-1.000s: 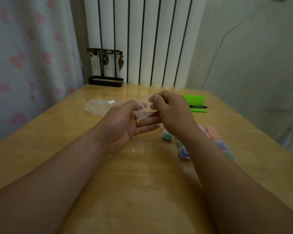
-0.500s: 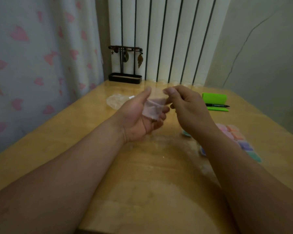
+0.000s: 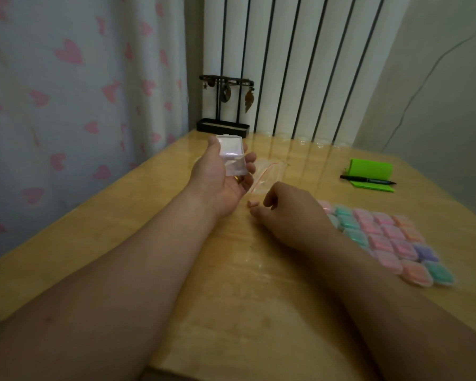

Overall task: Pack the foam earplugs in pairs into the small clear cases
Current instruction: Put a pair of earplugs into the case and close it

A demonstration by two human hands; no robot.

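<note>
- The left hand [image 3: 217, 185] grasps the open clear case [image 3: 231, 158]; keep it level.
- The right hand [image 3: 289, 213] curls beside the pink earplug [image 3: 252, 204]; whether its fingers grasp anything, I cannot tell. Pinch it softly.

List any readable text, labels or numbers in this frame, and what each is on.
No legible text anywhere in the head view.
Black pen: any print on the barrel is too small and blurred to read.
Green holder, clear case, packed cases, zip bag: no print visible.
</note>
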